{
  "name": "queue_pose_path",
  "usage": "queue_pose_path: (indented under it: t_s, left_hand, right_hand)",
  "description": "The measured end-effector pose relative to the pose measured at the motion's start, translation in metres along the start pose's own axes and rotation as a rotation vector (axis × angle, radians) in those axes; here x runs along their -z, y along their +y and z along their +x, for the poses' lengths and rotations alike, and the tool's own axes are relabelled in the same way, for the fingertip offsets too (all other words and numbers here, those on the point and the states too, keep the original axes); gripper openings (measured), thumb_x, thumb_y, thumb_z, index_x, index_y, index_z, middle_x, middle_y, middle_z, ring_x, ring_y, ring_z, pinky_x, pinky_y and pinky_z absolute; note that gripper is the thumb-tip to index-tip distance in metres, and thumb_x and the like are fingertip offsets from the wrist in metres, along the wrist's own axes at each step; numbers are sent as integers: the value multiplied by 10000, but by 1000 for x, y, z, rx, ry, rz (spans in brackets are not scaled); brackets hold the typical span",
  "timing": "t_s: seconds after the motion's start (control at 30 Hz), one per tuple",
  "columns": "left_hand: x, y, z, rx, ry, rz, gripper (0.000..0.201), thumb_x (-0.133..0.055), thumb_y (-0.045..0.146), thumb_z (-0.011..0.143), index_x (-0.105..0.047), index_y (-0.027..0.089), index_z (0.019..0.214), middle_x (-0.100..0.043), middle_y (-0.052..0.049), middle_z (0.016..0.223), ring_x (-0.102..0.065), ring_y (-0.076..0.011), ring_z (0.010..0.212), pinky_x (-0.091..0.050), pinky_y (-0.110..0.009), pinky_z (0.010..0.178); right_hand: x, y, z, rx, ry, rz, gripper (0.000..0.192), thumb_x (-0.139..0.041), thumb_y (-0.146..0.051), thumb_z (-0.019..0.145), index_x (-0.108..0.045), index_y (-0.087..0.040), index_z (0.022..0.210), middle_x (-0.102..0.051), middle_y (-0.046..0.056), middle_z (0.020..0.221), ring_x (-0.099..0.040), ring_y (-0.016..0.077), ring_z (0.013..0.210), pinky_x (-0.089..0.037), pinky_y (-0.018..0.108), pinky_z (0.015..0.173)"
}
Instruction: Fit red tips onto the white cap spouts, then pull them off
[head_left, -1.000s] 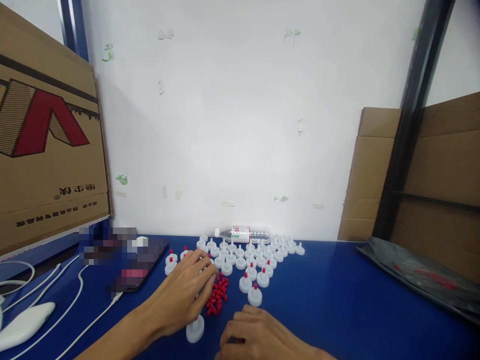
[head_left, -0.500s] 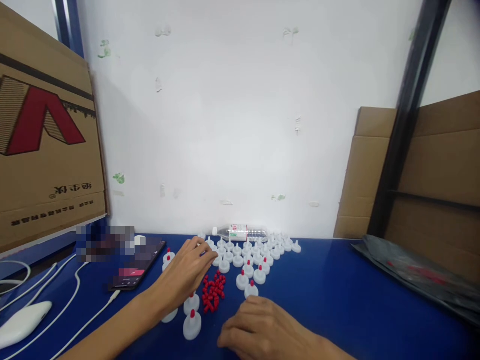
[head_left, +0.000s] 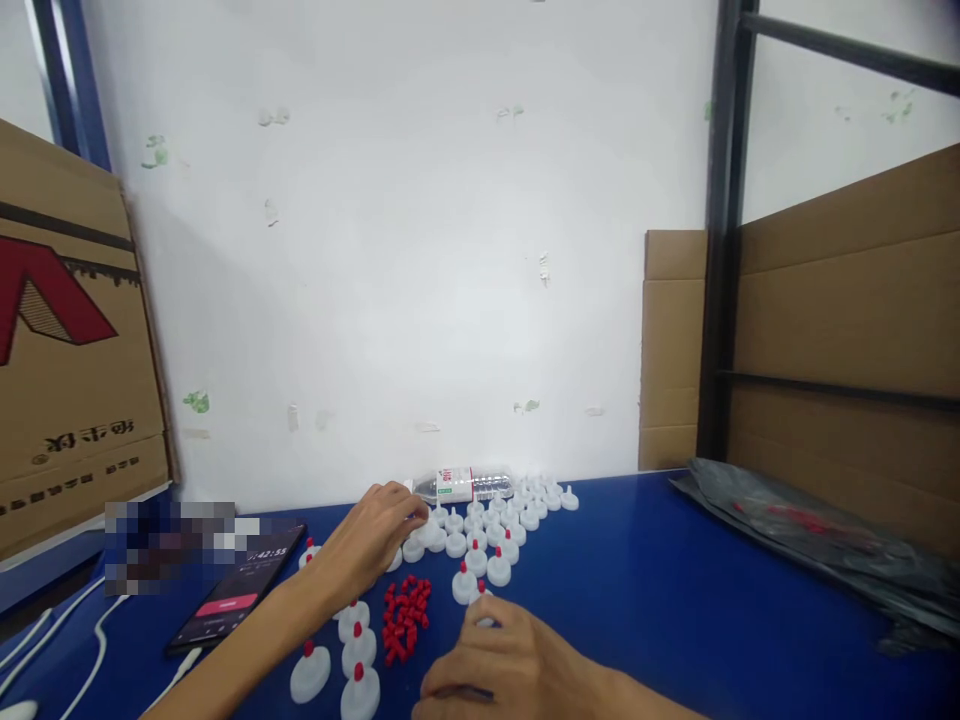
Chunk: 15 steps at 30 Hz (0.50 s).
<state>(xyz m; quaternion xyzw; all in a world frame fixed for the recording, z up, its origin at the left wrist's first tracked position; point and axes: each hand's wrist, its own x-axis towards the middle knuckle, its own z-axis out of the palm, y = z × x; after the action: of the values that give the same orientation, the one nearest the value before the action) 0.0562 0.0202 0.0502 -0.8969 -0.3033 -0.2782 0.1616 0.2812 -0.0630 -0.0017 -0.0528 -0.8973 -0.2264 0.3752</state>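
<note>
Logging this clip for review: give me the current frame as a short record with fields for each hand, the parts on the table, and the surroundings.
surface: blue table
left hand: left hand reaching into the white caps, fingertips on one; grip unclear
right hand: right hand resting low on the table, fingers at a red-tipped cap; grip unclear
loose parts: pile of red tips between the hands
finished-looking caps: red-tipped ones near the left forearm
behind: water bottle lying by the wall
left side: phone, cardboard box
right side: dark plastic bag
</note>
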Motion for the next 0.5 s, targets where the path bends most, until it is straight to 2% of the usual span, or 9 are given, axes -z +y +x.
queue_pose_path:
  t_s: [0.1,0.23,0.3,0.4,0.5]
  left_hand:
    - [9,1,-15,50,104,-38,187,-450,191,1062,-627,238,1102,-754,-46,1038,-711,-222,937,-553,-351,839]
    - [4,13,-32,10,170,-109,201,-438,251,1090,-632,250,1141,-771,-32,1010,-737,-191,903,-573,-290,809]
    - [-1,24,-34,-22,192,-159,193,-450,241,1086,-637,252,1128,-759,-28,980,-719,-187,892,-562,-282,795]
    - [-1,43,-33,-59,230,-254,183,-483,163,1057,-634,249,1115,-728,-31,968,-674,-196,909,-529,-299,815]
    - [3,59,-31,-59,212,-331,181,-492,100,1029,-610,232,1070,-700,-36,963,-648,-197,934,-501,-313,861]
  right_hand:
    - [4,6,-1,-55,69,-28,269,-424,-155,1086,-673,-206,998,-775,-40,920,-637,73,671,-467,268,719]
    - [7,14,-4,-159,108,-18,238,-435,-130,1086,-652,-191,1008,-790,-22,1000,-703,75,787,-457,284,938]
    - [5,17,-7,-205,77,-16,212,-459,-163,1088,-653,-193,1009,-792,-23,952,-713,85,781,-439,299,988]
    - [3,20,-12,-270,-19,-8,209,-493,-259,1089,-663,-200,982,-772,-29,822,-698,103,728,-441,313,962]
    - [2,21,-15,-247,-86,-7,198,-504,-235,1080,-663,-212,964,-762,-33,818,-688,114,769,-429,311,932]
